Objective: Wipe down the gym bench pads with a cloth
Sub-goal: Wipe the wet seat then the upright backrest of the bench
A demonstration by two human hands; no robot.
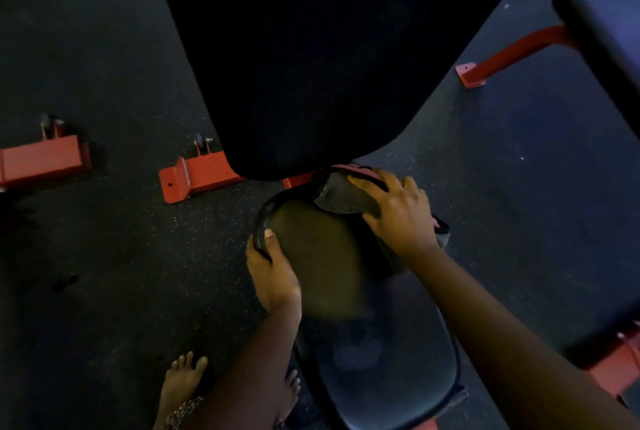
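The bench's black seat pad (322,256) runs from the bottom middle up to the big black back pad (311,66), which rises steeply in front of me. My left hand (272,274) grips the seat pad's left edge, thumb on top. At the pad's far right end, under the back pad, my right hand (398,215) presses a dark cloth (343,199) flat. A pinkish edge of the cloth shows beside my wrist. The lower part of the seat pad (391,384) lies between my forearms.
Red steel bench feet (194,177) sit on the dark speckled rubber floor (104,256), with another red foot (41,159) at far left. A second black-padded bench (602,21) with a red frame stands at right. My bare foot (183,384) is beside the seat.
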